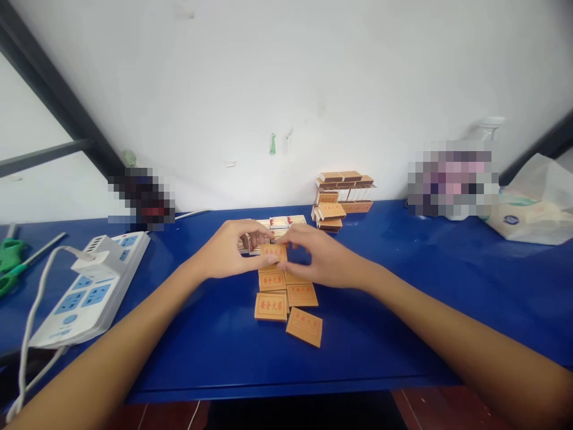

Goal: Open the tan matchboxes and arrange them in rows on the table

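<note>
Between my hands is an orange matchbox [273, 251] with red lettering, held above other matchboxes. My left hand [228, 248] is closed on it, the thumb across its near face. My right hand [320, 258] pinches at its right side with thumb and fingertips. Below lie several orange matchbox pieces, among them a left one [271, 306] overlapping another and a tilted one [305, 326] nearest the table edge. Behind the hands, open matchbox trays [289, 221] filled with matches sit in rows, partly hidden by my fingers.
A stacked structure of matchboxes [342, 209] stands against the wall. On the left of the blue table [197, 352] lie a white power strip [96, 292] with a cable and green-handled scissors [12, 257]. A tissue pack [530, 215] is at the far right.
</note>
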Demonstrator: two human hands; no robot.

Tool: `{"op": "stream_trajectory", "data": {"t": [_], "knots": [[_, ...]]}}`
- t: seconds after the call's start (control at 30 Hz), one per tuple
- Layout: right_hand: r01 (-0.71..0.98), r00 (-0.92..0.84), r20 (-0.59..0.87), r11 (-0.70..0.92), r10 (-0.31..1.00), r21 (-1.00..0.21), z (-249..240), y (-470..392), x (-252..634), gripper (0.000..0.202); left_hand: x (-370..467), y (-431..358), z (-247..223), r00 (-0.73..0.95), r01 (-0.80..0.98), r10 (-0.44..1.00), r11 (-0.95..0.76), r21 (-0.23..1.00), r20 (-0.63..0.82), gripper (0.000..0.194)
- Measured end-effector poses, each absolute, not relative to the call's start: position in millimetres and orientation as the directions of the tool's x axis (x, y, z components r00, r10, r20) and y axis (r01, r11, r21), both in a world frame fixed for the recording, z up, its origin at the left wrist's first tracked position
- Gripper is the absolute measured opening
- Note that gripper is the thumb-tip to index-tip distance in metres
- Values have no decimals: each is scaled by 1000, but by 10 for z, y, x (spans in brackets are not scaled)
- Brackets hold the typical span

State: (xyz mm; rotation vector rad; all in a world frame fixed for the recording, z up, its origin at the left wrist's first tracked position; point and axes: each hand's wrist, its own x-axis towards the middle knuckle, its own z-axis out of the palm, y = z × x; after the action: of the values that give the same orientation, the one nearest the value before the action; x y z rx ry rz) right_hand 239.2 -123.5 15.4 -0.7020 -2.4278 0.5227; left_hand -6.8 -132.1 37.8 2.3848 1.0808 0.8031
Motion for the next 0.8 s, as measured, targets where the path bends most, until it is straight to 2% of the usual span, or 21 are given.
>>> {"op": "stream_trajectory", "data": {"t": [0.1, 0.27, 0.4, 0.5, 0.57, 0.67, 0.8], "knots": [[401, -633, 468, 778, 617, -484, 139, -1151, 2440, 27, -45, -1317, 337, 515, 577, 755, -656, 487, 407, 47], [380, -597, 490, 762, 635, -525, 120, -1134, 2428, 32, -56, -1264, 270, 517, 607, 702, -704, 368, 490, 32], [313, -435, 486, 633, 758, -708, 115, -1149, 2363, 44, -84, -1226, 264, 425, 639, 699, -682, 355, 576, 32], [176, -294, 388, 448, 874, -876, 122, -1178, 2312, 40, -84, -1223, 270, 353, 677, 697, -651, 345, 624, 26], [116, -385, 240, 305, 891, -945, 140, -1210, 2289, 39, -74, -1229, 273, 345, 677, 685, -655, 335, 641, 25], [96, -557, 103, 187, 824, -978, 176, -1250, 2279, 41, -60, -1238, 271, 362, 662, 665, -676, 322, 653, 28], [66, -447, 86, 129, 891, -989, 205, -1255, 2288, 37, -67, -1234, 242, 399, 648, 656, -696, 309, 641, 33]]}}
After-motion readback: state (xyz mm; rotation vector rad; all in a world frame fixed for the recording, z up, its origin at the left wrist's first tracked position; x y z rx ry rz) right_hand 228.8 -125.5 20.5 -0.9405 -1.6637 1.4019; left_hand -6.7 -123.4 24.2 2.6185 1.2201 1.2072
